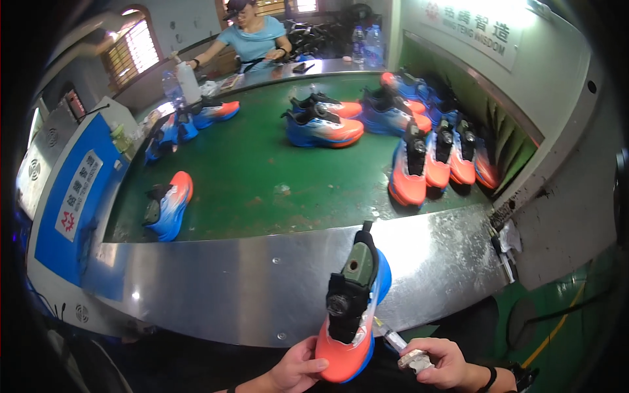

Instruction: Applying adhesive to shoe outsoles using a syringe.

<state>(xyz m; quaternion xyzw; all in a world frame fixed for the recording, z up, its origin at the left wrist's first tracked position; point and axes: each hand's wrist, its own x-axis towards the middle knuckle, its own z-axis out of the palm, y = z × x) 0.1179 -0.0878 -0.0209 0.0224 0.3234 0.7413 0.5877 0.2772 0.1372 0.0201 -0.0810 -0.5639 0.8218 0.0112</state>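
A running shoe (346, 340), orange at the toe and blue along the sole, stands tilted over the front metal edge with its heel away from me. A green shoe last (360, 262) fills its opening. My left hand (298, 367) is closed on the toe from the left, thumb on top. In my right hand (445, 363) is a slim tool (394, 338) with a light see-through shaft, a yellowish tip and a lumpy white grip. Its tip is at the shoe's right side; whether it touches cannot be told.
A green belt (249, 190) lies beyond the metal ledge (216, 275). Similar shoes stand in a group (436, 157) at right, a pair (324, 124) mid-belt, and one shoe (171, 206) at left. A co-worker in blue (255, 42) sits at the far end beside bottles (187, 78).
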